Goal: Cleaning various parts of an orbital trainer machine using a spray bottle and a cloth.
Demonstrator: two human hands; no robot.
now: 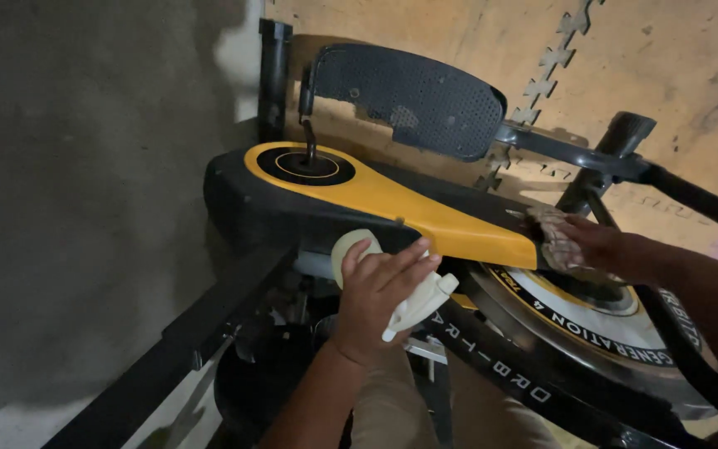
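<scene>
1. Left hand [380,291] wrapped around a pale spray bottle [392,287], fingers closed over its body, white trigger head pointing down and right.
2. Right hand [596,241] pressing a crumpled patterned cloth [552,237] against the narrow end of the yellow cover [425,208], fingers curled on the cloth.
3. Best done, by judgement: short, firm strokes along the cover's edge, with the spray aimed just ahead of the cloth.
4. Glossy yellow-and-black plastic casing above the left hand; perforated black pedal [409,96] higher up; smooth lettered flywheel [592,320] below the right hand.
</scene>
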